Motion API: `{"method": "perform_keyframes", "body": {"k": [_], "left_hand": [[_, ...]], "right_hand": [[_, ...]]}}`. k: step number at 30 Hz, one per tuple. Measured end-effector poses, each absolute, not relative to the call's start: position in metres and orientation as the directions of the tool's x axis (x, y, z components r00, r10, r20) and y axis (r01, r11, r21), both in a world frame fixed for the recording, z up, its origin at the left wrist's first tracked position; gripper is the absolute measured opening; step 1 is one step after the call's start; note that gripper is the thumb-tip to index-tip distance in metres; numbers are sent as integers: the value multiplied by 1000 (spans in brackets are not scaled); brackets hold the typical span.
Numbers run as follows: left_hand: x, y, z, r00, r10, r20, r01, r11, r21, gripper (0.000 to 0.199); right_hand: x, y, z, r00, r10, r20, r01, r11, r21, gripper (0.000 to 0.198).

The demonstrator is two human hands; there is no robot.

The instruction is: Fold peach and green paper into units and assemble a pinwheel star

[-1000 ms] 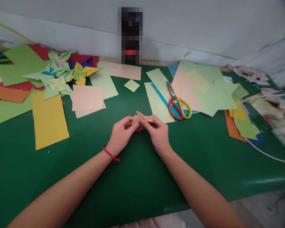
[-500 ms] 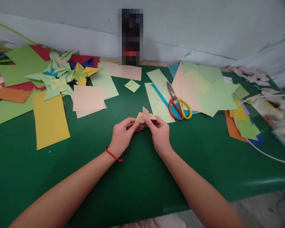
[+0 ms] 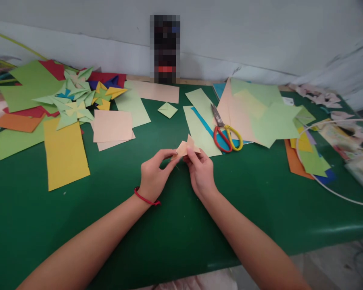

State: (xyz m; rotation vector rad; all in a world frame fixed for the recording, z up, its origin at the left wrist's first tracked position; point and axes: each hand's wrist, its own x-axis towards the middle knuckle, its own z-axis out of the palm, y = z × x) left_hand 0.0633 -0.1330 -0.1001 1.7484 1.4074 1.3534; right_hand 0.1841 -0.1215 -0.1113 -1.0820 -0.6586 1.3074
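Note:
Above the middle of the green table, a small folded piece of peach paper is held between my two hands, one flap standing up. My left hand pinches its left corner between thumb and fingers. With the thumb pressed on its front face, my right hand grips the right part; the fingers behind are partly hidden. Beyond the hands lies a small light-green folded paper square. Scissors with one red and one yellow handle rest just right of my right hand, on pale green and blue paper strips.
Folded paper stars are heaped at the back left among coloured sheets. A yellow sheet and peach sheets lie left of my hands. Large pale green sheets spread to the right, near a white hoop. A blurred-out dark object stands against the wall.
My left hand has shifted its grip to the left corner of the folded peach paper, its fingers now in a narrower pinch. The paper has turned and tilted slightly in my right hand.

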Motion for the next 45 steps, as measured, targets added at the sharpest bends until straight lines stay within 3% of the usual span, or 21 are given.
{"method": "perform_keyframes", "body": {"k": [3,8,23,30,35,39,45], "left_hand": [[64,-133,-100,-75,934,348,380,-296,876,10],[65,-131,-100,-139,948,288,316,-233,920,10],[70,-110,-111,-307,952,-12,-151,-36,988,17],[58,-105,-110,-210,977,23,-80,-41,996,23],[55,-106,-107,-71,996,45,34,-43,999,32],[56,-111,-102,24,991,133,75,-134,988,43],[55,-116,-99,-100,965,243,273,-209,939,16]], "right_hand": [[183,-121,-110,185,964,-190,-453,-88,-887,18],[180,-119,-111,221,966,-138,-315,-63,-947,23],[164,-100,-112,271,962,13,-183,65,-981,25],[174,-96,-110,190,982,4,-125,28,-992,23],[181,-97,-111,189,977,-95,-280,-39,-959,22],[184,-100,-108,173,972,-157,-377,-81,-923,20],[184,-99,-108,180,966,-186,-396,-102,-913,21]]}}
